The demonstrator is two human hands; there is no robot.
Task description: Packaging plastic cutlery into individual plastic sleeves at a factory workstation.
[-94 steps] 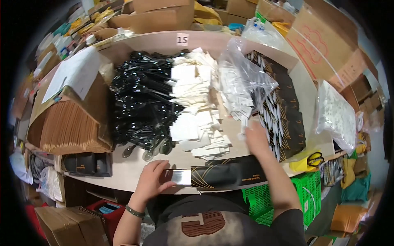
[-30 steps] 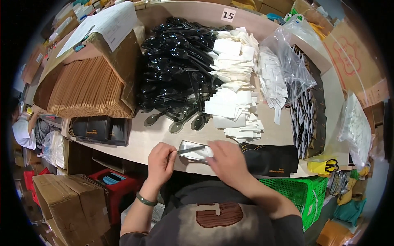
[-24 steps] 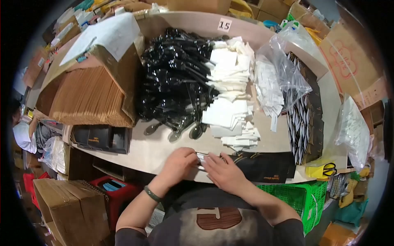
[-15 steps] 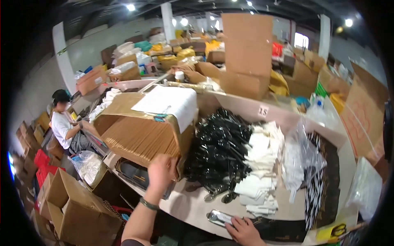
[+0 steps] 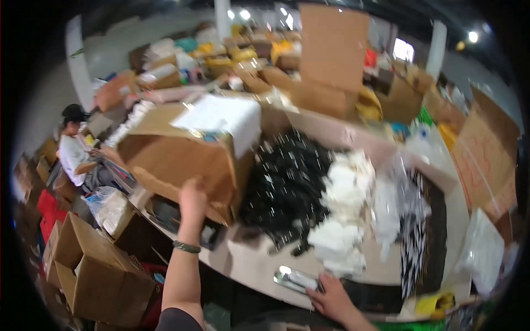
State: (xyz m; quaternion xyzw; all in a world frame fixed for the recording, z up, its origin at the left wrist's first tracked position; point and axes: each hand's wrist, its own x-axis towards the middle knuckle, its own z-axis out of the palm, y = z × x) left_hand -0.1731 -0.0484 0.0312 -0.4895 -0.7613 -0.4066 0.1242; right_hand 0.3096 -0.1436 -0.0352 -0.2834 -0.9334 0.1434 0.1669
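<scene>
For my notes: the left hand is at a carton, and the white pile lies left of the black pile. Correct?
No: the head view shows the white pile right of the black pile. The left hand is at a carton.

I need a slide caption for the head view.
Left hand at an open cardboard box, right hand at a silvery item, black cutlery and white packets heaped on the table.

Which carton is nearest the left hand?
The carton topped by a white sheet, left of the black pile; the left hand is at its open side, the others sit farther off.
</scene>
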